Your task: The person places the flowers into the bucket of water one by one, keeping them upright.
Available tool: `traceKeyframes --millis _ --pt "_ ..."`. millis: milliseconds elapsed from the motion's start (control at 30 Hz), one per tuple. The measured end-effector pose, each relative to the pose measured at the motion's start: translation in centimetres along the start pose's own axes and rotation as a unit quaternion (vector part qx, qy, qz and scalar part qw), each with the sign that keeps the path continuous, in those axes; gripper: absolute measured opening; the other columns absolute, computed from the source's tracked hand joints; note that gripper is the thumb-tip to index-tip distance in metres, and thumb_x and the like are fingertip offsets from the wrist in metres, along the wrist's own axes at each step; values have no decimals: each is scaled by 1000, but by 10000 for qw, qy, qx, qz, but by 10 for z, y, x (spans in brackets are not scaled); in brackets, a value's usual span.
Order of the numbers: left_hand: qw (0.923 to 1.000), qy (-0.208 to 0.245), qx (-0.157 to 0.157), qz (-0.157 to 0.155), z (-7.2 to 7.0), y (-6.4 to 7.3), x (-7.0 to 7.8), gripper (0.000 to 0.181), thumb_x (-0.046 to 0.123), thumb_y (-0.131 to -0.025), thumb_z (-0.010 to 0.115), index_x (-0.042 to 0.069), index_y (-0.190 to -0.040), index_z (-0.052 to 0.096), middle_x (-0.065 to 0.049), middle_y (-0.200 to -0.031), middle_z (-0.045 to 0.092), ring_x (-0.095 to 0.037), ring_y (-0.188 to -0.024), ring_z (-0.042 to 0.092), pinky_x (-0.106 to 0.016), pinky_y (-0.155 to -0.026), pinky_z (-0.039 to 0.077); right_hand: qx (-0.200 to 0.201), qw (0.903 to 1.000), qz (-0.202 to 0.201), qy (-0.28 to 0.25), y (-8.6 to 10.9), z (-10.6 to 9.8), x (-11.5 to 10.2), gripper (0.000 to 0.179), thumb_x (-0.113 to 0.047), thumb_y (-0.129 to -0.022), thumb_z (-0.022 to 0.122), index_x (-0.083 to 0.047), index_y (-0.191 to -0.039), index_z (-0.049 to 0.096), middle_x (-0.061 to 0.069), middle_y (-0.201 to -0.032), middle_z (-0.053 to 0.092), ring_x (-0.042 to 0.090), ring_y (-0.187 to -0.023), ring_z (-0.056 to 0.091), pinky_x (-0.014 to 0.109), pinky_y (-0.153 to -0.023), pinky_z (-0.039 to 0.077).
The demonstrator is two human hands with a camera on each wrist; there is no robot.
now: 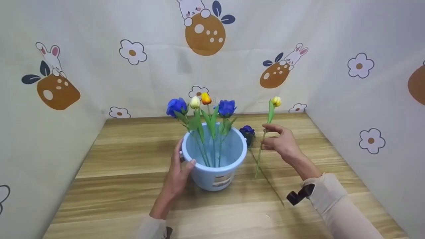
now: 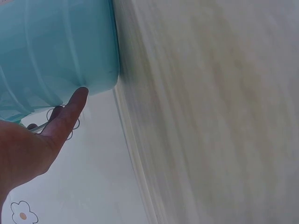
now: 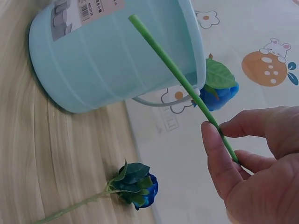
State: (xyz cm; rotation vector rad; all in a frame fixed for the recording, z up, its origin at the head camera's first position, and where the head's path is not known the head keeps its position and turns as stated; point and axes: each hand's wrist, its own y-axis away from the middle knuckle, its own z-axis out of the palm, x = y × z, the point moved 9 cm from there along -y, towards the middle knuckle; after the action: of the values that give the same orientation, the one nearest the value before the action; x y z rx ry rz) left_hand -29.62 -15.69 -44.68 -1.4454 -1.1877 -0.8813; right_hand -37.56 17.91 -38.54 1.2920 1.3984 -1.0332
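Observation:
Against the left side of a light-blue bucket [image 1: 212, 177], my left hand [image 1: 177, 172] holds the bucket, its thumb near the rim at the front. One finger of that hand touches the ribbed wall in the left wrist view. Inside the bucket stand a white tulip [image 1: 195, 102], an orange tulip [image 1: 206, 98] and two blue roses [image 1: 227, 108]. To the right, my right hand [image 1: 282, 142] pinches the stem of a yellow tulip [image 1: 276, 101], bloom up, above the table. In the right wrist view only the green stem [image 3: 173, 67] shows; its bloom is out of view.
Another blue rose [image 1: 247, 131] lies on the wood-grain table [image 1: 132, 149], right of the bucket, its stem slanting toward me. A patterned cloth [image 1: 159, 76] walls in the back and both sides. The bucket's thin handle [image 3: 161, 102] hangs on its far side.

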Motion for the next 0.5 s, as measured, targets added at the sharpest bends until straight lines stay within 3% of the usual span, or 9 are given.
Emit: traceKeyframes --millis 500 --pt "10000 -12 -2 0 0 0 -1 81 35 -101 56 25 -170 14 -10 -176 20 -38 -156 32 -63 -124 33 -35 9976 256 -639 -2 6 -8 67 12 -88 64 5 -153 49 15 -133 47 14 -86 69 29 -84 65"
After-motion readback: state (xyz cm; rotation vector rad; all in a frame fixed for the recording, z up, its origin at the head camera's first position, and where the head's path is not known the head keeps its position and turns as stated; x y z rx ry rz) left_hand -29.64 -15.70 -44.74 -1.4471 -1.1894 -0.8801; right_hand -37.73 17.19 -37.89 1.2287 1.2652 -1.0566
